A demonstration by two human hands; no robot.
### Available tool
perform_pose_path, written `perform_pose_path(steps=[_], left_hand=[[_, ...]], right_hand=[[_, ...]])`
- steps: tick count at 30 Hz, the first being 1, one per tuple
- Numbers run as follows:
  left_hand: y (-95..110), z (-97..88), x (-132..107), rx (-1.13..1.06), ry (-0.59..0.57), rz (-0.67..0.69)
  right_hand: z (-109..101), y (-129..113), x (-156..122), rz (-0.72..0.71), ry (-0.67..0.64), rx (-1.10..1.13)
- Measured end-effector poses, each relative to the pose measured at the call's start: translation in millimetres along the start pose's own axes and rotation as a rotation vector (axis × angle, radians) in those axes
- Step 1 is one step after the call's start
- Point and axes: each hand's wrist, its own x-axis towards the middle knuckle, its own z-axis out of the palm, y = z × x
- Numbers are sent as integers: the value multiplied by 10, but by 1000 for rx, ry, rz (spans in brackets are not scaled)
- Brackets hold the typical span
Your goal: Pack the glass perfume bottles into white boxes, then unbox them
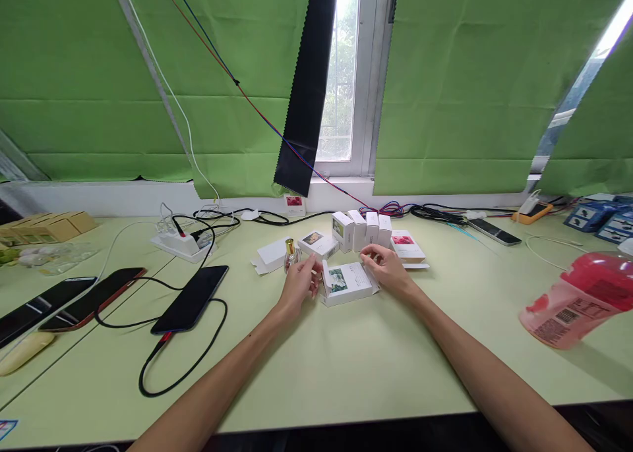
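A small white carton (352, 279) with a plant picture lies on the table between my hands, flaps open at its ends. My left hand (297, 286) is at its left end, fingers curled in against the raised flap. At the far right corner, my right hand (386, 267) has its thumb and fingers drawn together on the carton's edge. Just behind my left hand stands a small glass bottle (290, 254) with a gold cap, partly hidden by the hand. Another white carton (319, 244) with a picture lies behind.
Several small white cartons (359, 230) stand upright behind my hands. A pink-pictured carton (406, 245) lies to their right, a plain white one (273, 255) to the left. Cabled phones (190, 300) and a power strip (180, 242) occupy the left. At right is a pink plastic container (576, 304).
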Motion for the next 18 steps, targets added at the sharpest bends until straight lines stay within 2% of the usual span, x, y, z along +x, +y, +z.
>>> perform_pose_path(steps=[2,6,8,11,18], left_hand=[[-10,15,-2,19,-33,30],[-52,22,21,86,-35,126],[-71,9,39,114,-22,166],[-103,-12,64,140,-21,176],[-174,-8,78,161,-61,105]], right_hand=[[29,-70,-28,-77,-58,16],[108,-131,-92,-202,-345,-70],[139,-128,-111,-215,-416,-143],[149,-121,-114,-183,-420,-198],[80,-122,-98,-134,-397,-196]])
